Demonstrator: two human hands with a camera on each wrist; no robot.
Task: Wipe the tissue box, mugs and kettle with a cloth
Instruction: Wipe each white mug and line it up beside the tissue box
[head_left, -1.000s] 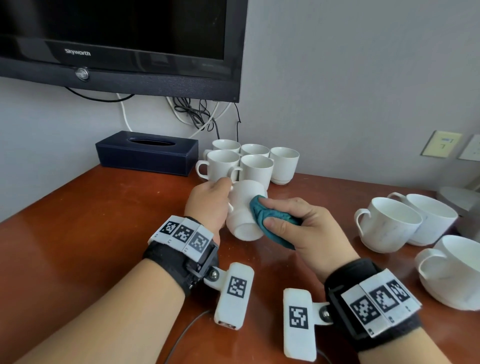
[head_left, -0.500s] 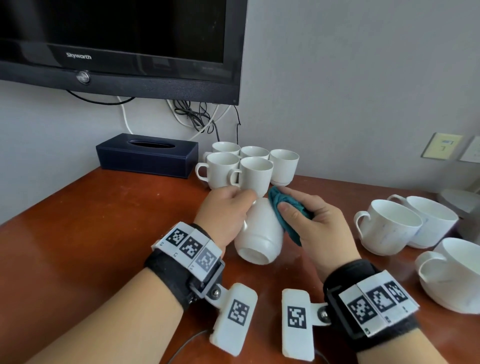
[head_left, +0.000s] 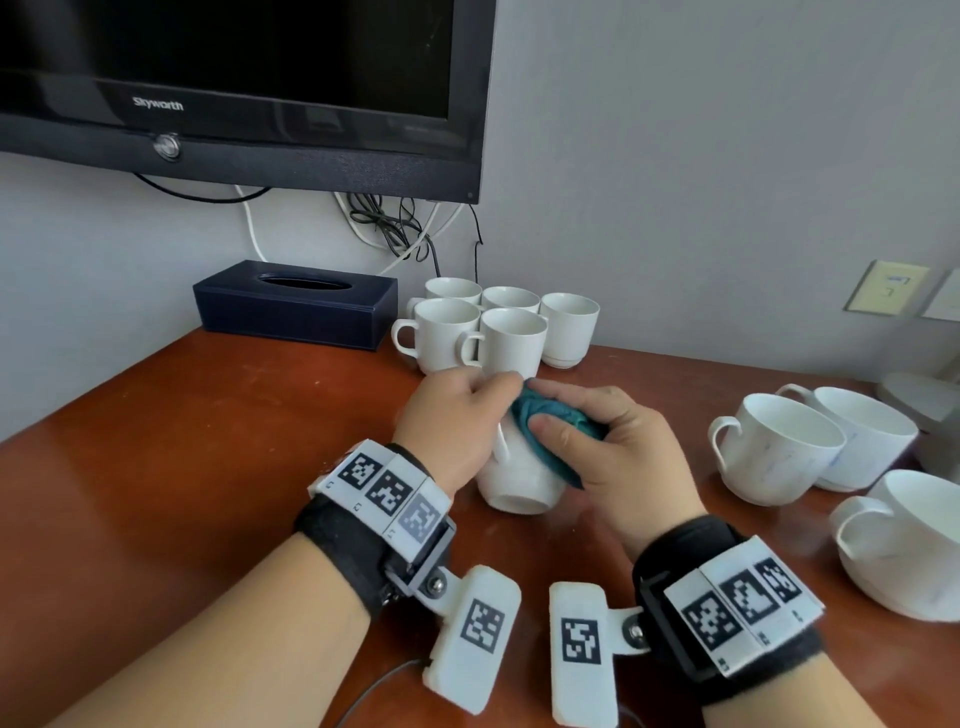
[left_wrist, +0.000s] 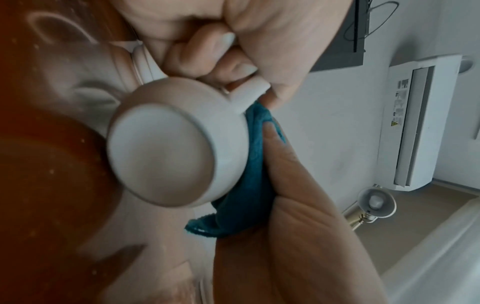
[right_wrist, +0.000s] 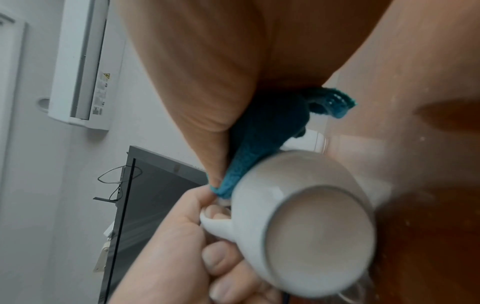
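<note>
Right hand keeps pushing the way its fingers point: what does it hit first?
The right hand already presses the cloth on the held mug. Past that, its fingertips aim at the left hand gripping the handle. Probably those fingers first; depth is unclear.

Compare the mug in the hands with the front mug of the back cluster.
The held mug is tipped, base toward the camera; the cluster mug stands upright, mouth up. The left hand grips the held mug's handle while a cloth presses its side; nothing touches the cluster mug. Both are plain white with one handle.

Mug cluster (head_left: 493, 327) just beyond hands.
</note>
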